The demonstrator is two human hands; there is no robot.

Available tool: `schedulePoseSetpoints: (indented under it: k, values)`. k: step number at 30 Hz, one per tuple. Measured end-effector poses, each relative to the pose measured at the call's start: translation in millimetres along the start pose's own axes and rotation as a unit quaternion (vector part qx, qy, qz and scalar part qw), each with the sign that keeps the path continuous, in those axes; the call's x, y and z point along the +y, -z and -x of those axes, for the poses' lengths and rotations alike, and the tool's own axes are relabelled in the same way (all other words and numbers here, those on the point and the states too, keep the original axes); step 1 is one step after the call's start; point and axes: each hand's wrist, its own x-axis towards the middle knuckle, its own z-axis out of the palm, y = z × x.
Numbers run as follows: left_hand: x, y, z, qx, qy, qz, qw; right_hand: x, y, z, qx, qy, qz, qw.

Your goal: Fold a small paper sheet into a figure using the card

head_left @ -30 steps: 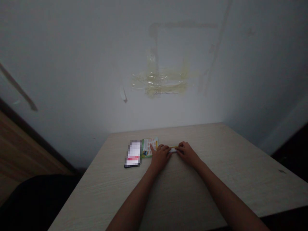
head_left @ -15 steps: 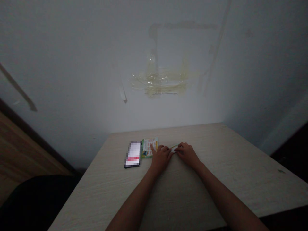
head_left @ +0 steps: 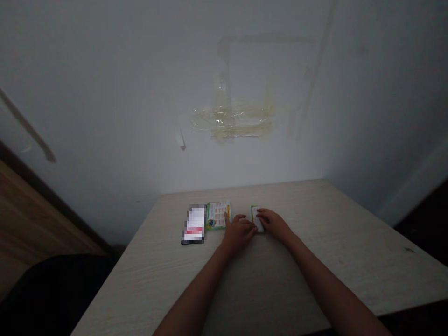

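Observation:
A small white folded paper (head_left: 255, 215) with a green-yellow edge lies on the table between my hands. My left hand (head_left: 238, 234) has thumb and index finger together at the paper's lower end, while its outer fingers spread toward a colourful printed booklet (head_left: 217, 215). From the right side, my right hand (head_left: 276, 225) grips the paper with its thumb and fingertips on the upper part. The booklet lies flat, its lower right part behind my left hand. Left of it is a phone (head_left: 194, 225) with a bright, blurred-out screen.
The pale wood-grain table (head_left: 157, 270) stands against a grey-white wall (head_left: 122, 116) with yellowed tape (head_left: 241, 121) stuck on it. A dark rounded object (head_left: 52, 294) is beside the table at left, near a wooden panel (head_left: 21, 210).
The paper has turned from slanting to nearly upright in view and shows more of its white face. My left hand has moved slightly right and toward me, to its lower end.

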Motion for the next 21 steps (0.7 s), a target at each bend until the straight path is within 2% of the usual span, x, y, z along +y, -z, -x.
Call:
schedulePoseSetpoints:
  k: [3, 9, 21]
  values:
    - [0.0, 0.7, -0.5, -0.004, 0.016, 0.014, 1.0, 3.7, 1.4, -0.7, -0.009, -0.001, -0.026, 1.0]
    - [-3.2, -3.9, -1.0, 0.067, 0.041, -0.056, 0.995, 1.6, 2.7, -0.5, -0.003, 0.003, -0.042, 0.999]
    - [-6.9, -7.7, 0.3, 0.082, 0.002, -0.119, 0.989, 4.9, 2.7, 0.2, -0.026, 0.006, -0.049, 0.998]
